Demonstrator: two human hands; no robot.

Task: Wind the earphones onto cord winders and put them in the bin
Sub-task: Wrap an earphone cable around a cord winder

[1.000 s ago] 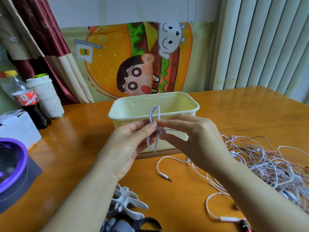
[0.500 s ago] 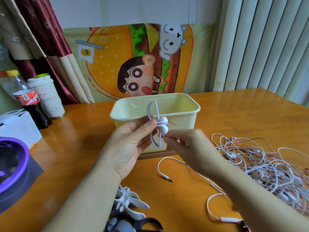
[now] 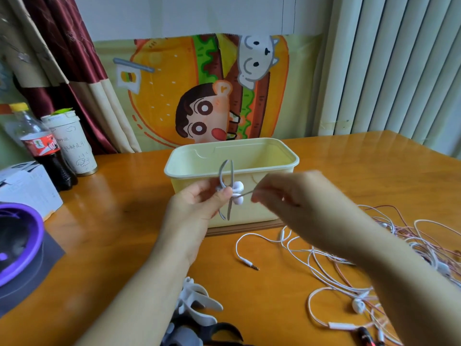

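While L hand (image 3: 192, 208) pinches grey cord winder (image 3: 232, 171) w/ earbuds (image 3: 238, 187), R hand (image 3: 294, 198) pinches the cord (image 3: 247, 193) taut.

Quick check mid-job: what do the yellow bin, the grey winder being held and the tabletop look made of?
Bin: pale yellow moulded plastic, semi-matte, with a rolled rim. Cord winder: grey with thin curved prongs, likely soft plastic or silicone; blur leaves it open. Table: orange-brown wood or veneer under glossy varnish, which shows soft reflections.
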